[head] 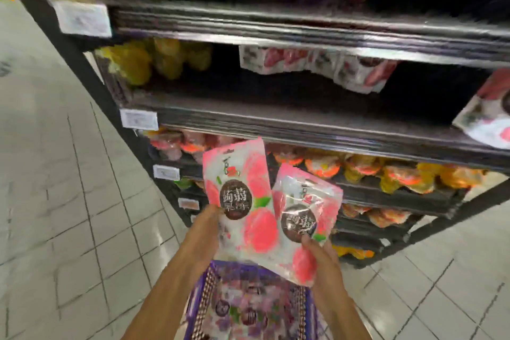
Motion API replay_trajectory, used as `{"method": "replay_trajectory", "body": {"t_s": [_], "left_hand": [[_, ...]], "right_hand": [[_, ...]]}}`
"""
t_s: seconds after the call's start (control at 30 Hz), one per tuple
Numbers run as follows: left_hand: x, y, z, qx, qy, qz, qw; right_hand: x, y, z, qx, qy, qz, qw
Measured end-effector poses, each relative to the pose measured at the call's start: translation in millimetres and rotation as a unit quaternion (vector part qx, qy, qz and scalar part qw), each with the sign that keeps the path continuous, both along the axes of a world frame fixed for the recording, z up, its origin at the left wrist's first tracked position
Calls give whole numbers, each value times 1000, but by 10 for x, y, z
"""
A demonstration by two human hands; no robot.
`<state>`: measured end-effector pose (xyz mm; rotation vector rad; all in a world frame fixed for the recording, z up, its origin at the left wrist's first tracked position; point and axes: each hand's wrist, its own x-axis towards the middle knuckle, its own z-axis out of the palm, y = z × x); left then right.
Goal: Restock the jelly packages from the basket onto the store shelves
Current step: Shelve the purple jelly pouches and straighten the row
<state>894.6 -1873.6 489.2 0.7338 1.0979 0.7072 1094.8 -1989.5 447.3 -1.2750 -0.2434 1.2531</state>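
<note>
While you face the black metal store shelves (276, 121), your left hand (204, 230) pinches a pink-and-white peach-printed plastic jelly package (242, 196) at its lower left edge, thumb on the front. Your right hand (323, 261) has its grip closed round the bottom of a second pink peach jelly package (305, 218), which is tilted right and overlaps the first. Both are held in the air before the lower shelves, above the purple plastic basket (202, 292), where purple-printed jelly packs (248, 313) lie.
</note>
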Motion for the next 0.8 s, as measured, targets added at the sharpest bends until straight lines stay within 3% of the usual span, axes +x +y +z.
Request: {"method": "replay_trajectory", "body": {"t_s": [0.23, 0.37, 0.57, 0.8], "left_hand": [[50, 4, 1031, 152, -23, -43, 987], [108, 133, 1506, 221, 19, -24, 975], [232, 320, 2076, 302, 12, -31, 953], [348, 452, 2276, 353, 12, -48, 934]], "right_hand": [[65, 55, 1144, 133, -24, -24, 990], [231, 69, 1564, 178, -91, -21, 980], [431, 82, 2055, 215, -178, -53, 959], [489, 110, 2304, 211, -247, -102, 940]]}}
